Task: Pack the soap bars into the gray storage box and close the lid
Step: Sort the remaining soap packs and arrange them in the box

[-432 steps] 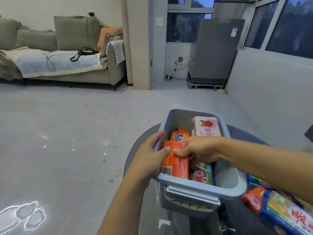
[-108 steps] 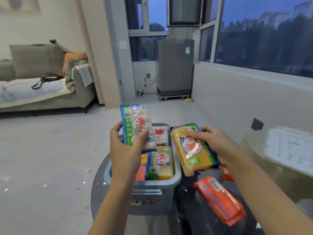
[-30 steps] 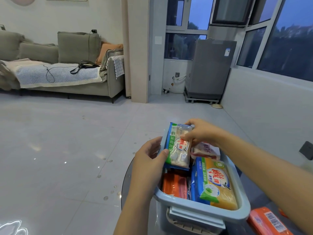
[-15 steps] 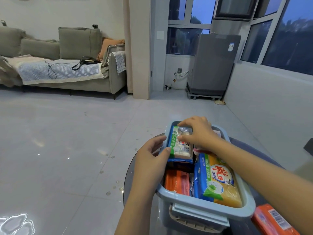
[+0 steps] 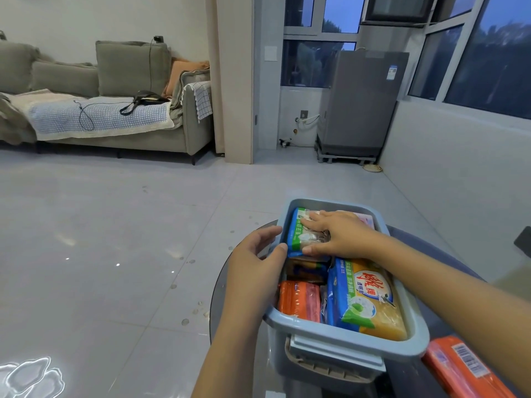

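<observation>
Gray plastic walls of the storage box [image 5: 339, 320] are nearly filled to the rim. My right hand [image 5: 337, 237] lies flat on the green-wrapped soap bar [image 5: 301, 234] at the box's far left corner, fingers straight and slightly spread, pressing it down so it seats level on the packs beneath. My left hand [image 5: 258, 259] rests against the box's left wall, thumb tip touching the near edge of that bar and the other fingers loosely bent outside the rim; I judge it is there to steady the box and keep the bar from sliding toward me.

Nearer me inside the box, a large yellow soap pack [image 5: 370, 303] lies along the right side, and an orange soap bar [image 5: 300, 301] sits along the left, with a darker pack between it and the green one. A pink-printed pack shows at the far right corner, mostly hidden by my hand.

Outside the box, just off its near right corner, another orange bar [image 5: 465, 369] waits on the glass table [image 5: 448, 254], so packing is unfinished. No lid is in view.
</observation>
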